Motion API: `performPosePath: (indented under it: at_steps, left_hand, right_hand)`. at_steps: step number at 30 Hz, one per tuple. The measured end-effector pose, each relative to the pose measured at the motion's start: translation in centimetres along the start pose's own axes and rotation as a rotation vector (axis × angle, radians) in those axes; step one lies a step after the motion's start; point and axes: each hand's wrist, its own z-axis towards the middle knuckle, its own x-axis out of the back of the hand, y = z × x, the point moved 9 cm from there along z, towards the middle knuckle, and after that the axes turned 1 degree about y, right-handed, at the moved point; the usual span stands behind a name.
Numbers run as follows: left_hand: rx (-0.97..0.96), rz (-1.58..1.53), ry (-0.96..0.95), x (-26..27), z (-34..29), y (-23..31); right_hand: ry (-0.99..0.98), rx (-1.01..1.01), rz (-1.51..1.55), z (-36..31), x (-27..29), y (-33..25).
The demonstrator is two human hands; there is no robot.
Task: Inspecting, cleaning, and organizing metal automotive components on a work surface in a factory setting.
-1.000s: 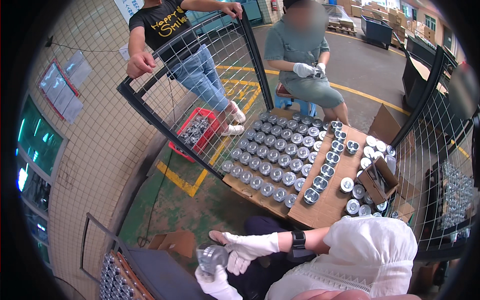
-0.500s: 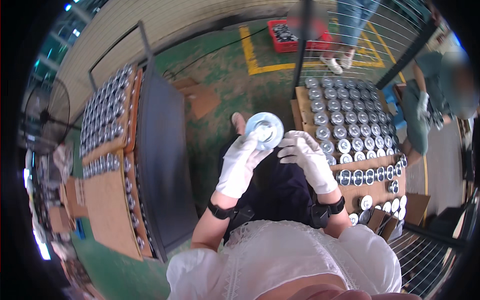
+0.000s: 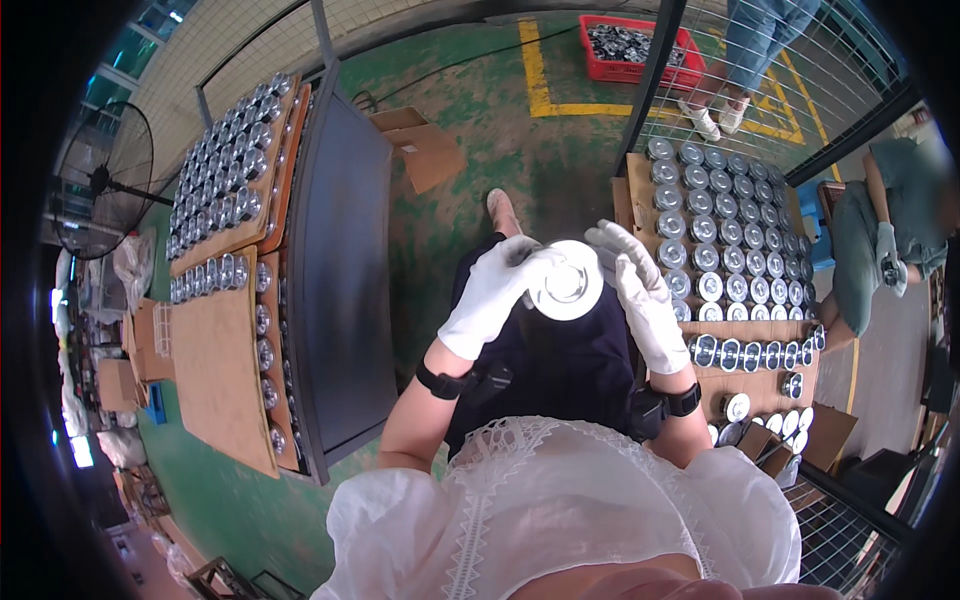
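A round, shiny metal disc with a raised centre (image 3: 568,284) is held in front of me above my lap. My left hand (image 3: 492,303), in a white glove, grips its left edge, thumb and fingers closed on the rim. Beside its right edge is my right hand (image 3: 645,300), also white-gloved. Its fingers are stretched out and slightly apart, close to the rim; whether the fingertips touch it I cannot tell.
To my right, a cardboard-covered rack (image 3: 645,205) bears rows of similar metal parts (image 3: 703,229). A dark cabinet (image 3: 345,270) and stacked boards of parts (image 3: 225,170) stand at left. Beyond are a red crate (image 3: 640,70) and cardboard (image 3: 430,155); co-workers stand far right.
The disc has moved slightly right and down and is turned to show a paler face. My right hand has straightened its fingers upright beside the rim. The view has shifted a little.
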Motion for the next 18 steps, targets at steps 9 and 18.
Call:
performPosePath:
  at_steps: [9,18]
  left_hand:
    - [0.041,-0.125,0.021,0.5,2.0,-4.2]
    - [-0.163,0.373,0.040,-2.0,-0.8,-3.2]
  right_hand:
    - [0.009,-0.196,-0.002,-1.0,-0.3,3.0]
    - [0.262,-0.094,0.063,-0.2,2.4,4.1]
